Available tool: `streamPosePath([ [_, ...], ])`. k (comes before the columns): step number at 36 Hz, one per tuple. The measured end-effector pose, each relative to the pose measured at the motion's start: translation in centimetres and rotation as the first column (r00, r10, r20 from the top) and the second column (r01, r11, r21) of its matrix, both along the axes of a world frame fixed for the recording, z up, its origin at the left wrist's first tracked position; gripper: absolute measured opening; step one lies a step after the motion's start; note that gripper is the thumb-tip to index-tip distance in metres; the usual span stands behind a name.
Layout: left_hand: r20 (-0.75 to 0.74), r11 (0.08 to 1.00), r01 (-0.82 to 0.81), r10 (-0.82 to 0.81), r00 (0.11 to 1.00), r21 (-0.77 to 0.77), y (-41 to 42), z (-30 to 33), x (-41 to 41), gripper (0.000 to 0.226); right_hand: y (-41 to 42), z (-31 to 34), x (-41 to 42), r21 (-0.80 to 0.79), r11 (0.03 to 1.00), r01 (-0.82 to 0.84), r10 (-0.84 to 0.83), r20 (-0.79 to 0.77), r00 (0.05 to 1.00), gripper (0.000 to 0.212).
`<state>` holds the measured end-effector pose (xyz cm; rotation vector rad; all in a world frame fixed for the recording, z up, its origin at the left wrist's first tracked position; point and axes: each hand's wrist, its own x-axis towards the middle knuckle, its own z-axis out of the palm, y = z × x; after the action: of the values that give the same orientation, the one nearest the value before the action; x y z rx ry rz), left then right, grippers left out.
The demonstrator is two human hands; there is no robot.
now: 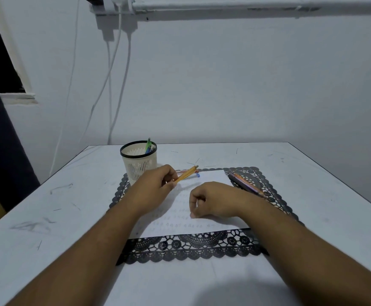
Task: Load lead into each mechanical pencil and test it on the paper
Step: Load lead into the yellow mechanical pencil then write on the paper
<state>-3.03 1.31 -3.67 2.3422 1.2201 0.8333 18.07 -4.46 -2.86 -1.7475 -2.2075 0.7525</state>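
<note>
- Left hand (155, 184): fingers pinch an orange pencil (186, 173), tilted, its far end raised above the paper (211, 180).
- Right hand (211, 200): fingers curled, tips pressed on the paper; whether they hold anything, cannot tell.
- More pencils (245, 184) lie on the black lace mat (191, 248), right of the paper.
- Pen cup (138, 160) stands at the mat's far left corner, mid-desk (47, 228).

We see a dim, bluish scene with flat, even light that seems to fall from above and in front. A soft, broad shadow pools on the white scuffed table (47, 217) at the bottom edge, between the forearms. Fainter shadows lie on the white sheet of paper (211, 180) under both hands. There is no glare. The wide lens bows the table's edges and stretches the forearms toward the corners. Detail is soft overall; the pencilled marks on the paper are too blurred to read.
</note>
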Motion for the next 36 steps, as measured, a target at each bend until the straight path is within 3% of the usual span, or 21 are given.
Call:
streamPosePath([
  [6, -0.021, 1.000, 0.015, -0.015, 1.000, 0.001, -0.1, -0.3, 0.2, 0.012, 0.1, -0.2, 0.5, 0.040, 0.999, 0.031, -0.030, -0.022, 0.999, 0.010],
  [10, -0.014, 1.000, 0.008, -0.008, 1.000, -0.008, 0.1, -0.2, 0.0, 0.011, 0.4, 0.0, 1.2, 0.047, 0.988, 0.146, -0.132, -0.231, 0.964, 0.009],
  [13, 0.001, 1.000, 0.001, -0.001, 1.000, -0.012, 0.2, -0.2, -0.1, 0.010, 0.4, 0.0, 1.8, 0.019, 0.969, 0.247, -0.210, -0.469, 0.858, 0.009],
  [16, 0.004, 1.000, -0.006, 0.006, 1.000, -0.006, 0.0, -0.1, 0.0, 0.010, 0.6, 0.2, 2.5, 0.119, 0.933, 0.339, -0.217, -0.566, 0.795, 0.009],
  [21, 0.004, 1.000, -0.003, 0.003, 1.000, 0.000, -0.1, 0.0, 0.1, 0.009, 1.2, 0.5, 2.6, 0.076, 0.897, 0.436, -0.186, -0.830, 0.526, 0.008],
  [27, 0.001, 1.000, 0.015, -0.016, 1.000, 0.020, 0.0, -0.1, 0.1, 0.009, 1.0, 0.8, 2.1, 0.100, 0.901, 0.421, -0.147, -0.844, 0.515, 0.011],
  [36, 0.004, 0.998, 0.024, -0.025, 1.000, 0.061, -0.3, 0.0, 0.2, 0.009, 0.7, 0.7, 2.1, 0.171, 0.890, 0.423, -0.139, -0.781, 0.609, 0.005],
])
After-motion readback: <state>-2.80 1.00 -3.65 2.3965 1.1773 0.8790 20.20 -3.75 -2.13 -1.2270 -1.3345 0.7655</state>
